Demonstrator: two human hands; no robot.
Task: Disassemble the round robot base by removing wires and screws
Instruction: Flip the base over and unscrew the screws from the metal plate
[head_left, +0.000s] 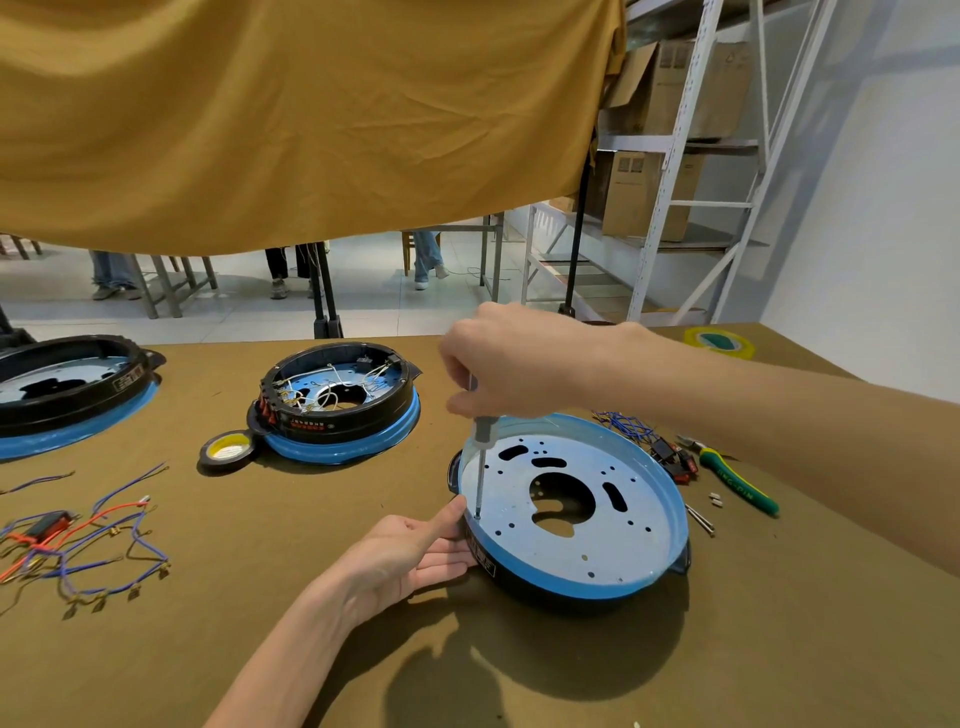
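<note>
A round robot base (639, 525) with a black wall, blue rim and pale perforated plate lies on the brown table in front of me. My right hand (511, 358) grips the handle of a screwdriver (482, 452) that stands upright, its tip on the plate near the left rim. My left hand (410, 558) rests against the base's left outer wall, fingers straight and thumb up by the rim. No wires show inside this base.
A second base (340, 402) with white wires stands behind, a third (67, 389) at far left. A roll of black tape (228, 452), loose coloured wires (78, 545), blue wires (626, 423), red switches (675, 460), green-handled pliers (737, 480) and small screws (701, 519) lie around.
</note>
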